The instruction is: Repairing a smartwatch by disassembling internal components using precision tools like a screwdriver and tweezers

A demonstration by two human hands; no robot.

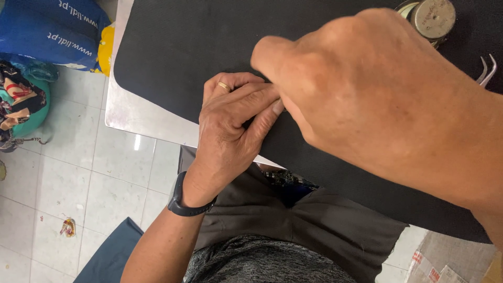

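**Two hands meet over a black work mat**

A person seated at a metal-edged table brings both bare hands together near the front edge of a flat black rubber mat that covers most of the tabletop. The left hand, with a thin gold ring on one finger and a dark band wristwatch at the wrist, lies knuckles-up on the mat, its fingers curled and pressed toward the right. The right hand reaches in from the right and sits closer to the camera, its thumb and fingertips pinched down where they touch the left hand's fingertips. Whatever small item lies between them is hidden under the fingers; whether either hand actually grips something cannot be told. The meeting point sits directly ahead of the person's lap, nearer the left hand's palm than the right hand's.

Well apart, at the mat's far right corner, stands a round grey metal disc-shaped part, and just below it the curved steel tips of a pair of tweezers poke out from behind the right forearm. On the pale tiled floor to the left rests a blue plastic shopping bag.
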